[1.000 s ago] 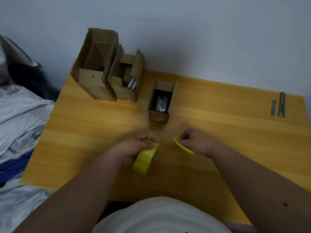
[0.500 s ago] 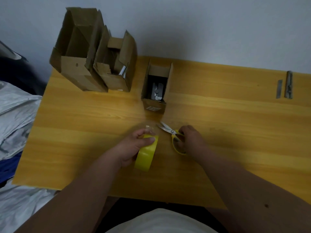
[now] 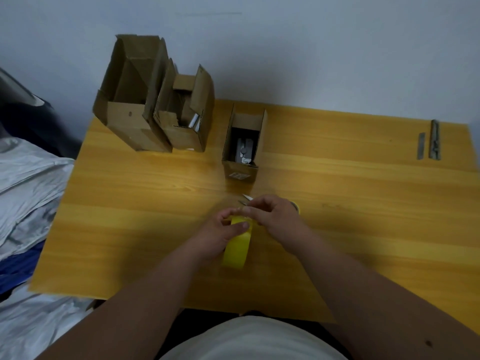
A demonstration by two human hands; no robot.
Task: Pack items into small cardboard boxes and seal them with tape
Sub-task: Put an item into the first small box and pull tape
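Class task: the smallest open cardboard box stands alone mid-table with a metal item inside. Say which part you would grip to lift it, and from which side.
Grip the small open cardboard box across its two long side walls, coming down from above. Those walls stand upright and parallel, with bare wooden table beside each. Keep fingers low, under the raised flaps, which would likely bend. The grey metal item stays inside.

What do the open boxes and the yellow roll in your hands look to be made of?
The three open boxes look like plain brown corrugated cardboard, matte, with creased flaps and rough edges. The yellow roll seems to be plastic packing tape: smooth, slightly glossy band, though the blur leaves that open.
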